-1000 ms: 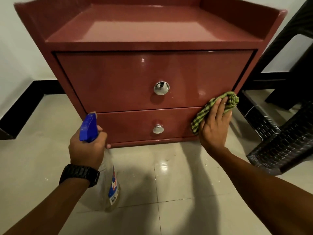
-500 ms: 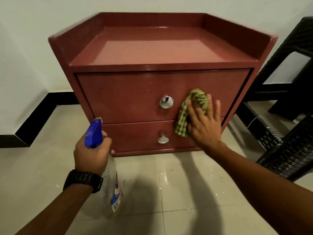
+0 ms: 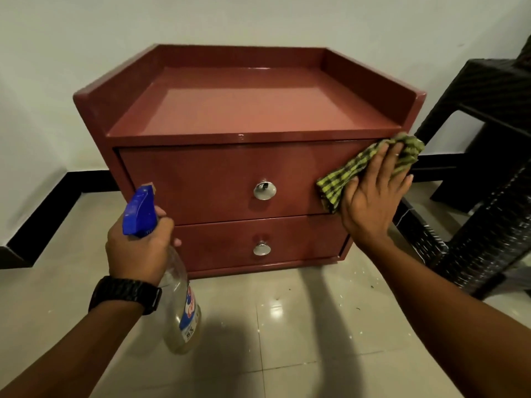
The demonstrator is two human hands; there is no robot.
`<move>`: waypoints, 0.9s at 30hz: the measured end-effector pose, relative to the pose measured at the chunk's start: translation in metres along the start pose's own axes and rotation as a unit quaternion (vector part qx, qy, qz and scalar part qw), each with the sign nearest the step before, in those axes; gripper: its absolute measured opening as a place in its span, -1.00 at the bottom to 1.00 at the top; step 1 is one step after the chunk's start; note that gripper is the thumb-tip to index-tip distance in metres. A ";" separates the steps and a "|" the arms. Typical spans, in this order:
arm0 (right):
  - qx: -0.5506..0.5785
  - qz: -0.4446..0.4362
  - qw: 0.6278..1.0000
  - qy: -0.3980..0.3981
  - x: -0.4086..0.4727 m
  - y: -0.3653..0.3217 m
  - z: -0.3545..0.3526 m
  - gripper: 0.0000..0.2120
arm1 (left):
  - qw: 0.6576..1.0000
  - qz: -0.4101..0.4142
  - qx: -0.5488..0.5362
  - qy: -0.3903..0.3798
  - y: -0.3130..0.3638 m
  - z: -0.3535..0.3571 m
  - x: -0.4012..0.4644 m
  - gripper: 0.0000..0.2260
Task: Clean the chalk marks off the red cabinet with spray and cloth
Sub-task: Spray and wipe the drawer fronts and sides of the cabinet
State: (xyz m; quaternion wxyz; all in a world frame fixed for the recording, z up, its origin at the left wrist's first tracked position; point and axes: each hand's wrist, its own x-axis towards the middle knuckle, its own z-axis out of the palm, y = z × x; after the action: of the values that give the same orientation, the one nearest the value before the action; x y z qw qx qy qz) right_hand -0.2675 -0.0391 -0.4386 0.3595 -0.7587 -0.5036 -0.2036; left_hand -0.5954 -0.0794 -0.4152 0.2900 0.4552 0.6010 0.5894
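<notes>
1. The red cabinet [image 3: 247, 110] stands on the pale tiled floor [image 3: 287, 340] against a white wall [image 3: 201, 21]; every place below is given relative to it.
2. Nearest the camera, in front of the cabinet's lower left corner, the left hand [image 3: 138, 248] is curled tight around the neck of a spray bottle [image 3: 178, 308]. The bottle's blue trigger head [image 3: 139, 211] rises above the fist, and its clear body with a blue and red label hangs below the wrist. A fingertip shows just in front of the lower drawer's left end.
3. A black wristwatch [image 3: 126, 293] sits on the left wrist.
4. Further in, the right hand [image 3: 373, 196] lies flat and wide open, fingers spread and pointing up, its palm pressing a green and black checked cloth [image 3: 353, 173] against the right end of the upper drawer front [image 3: 215, 179]. The cloth's bunched top reaches past the cabinet's right edge, and its lower corner hangs near the seam between the two drawers.
5. A round silver knob [image 3: 264, 190] sits mid-front on the upper drawer, left of the cloth; a smaller knob [image 3: 261, 249] sits on the lower drawer [image 3: 224, 248].
6. The cabinet's top is a bare tray with a raised rim on three sides. I can see no chalk marks on the surfaces shown.
7. To the right of the cabinet stands black woven furniture [image 3: 482, 173]; a black skirting [image 3: 86, 182] runs along the wall base behind.
</notes>
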 end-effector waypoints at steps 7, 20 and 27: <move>0.219 0.237 0.946 -0.045 -0.006 0.004 0.005 -0.43 | 1.000 -0.006 0.016 0.024 0.007 -0.008 0.001 -0.89; 0.186 0.298 0.877 -0.327 0.024 -0.031 -0.135 -0.66 | 0.984 -0.154 0.090 0.017 0.143 -0.028 -0.022 -0.88; 0.304 0.337 0.819 -0.350 0.074 -0.091 -0.227 -0.67 | 0.986 -0.143 0.089 -0.011 0.261 -0.026 -0.011 -0.82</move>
State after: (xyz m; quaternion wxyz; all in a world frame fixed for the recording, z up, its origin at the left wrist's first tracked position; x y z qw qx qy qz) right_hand -0.3082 -0.1424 -0.2085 0.4173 -0.7534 -0.3451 0.3731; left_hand -0.5604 -0.1288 -0.1598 0.3360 0.3955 0.7066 0.4810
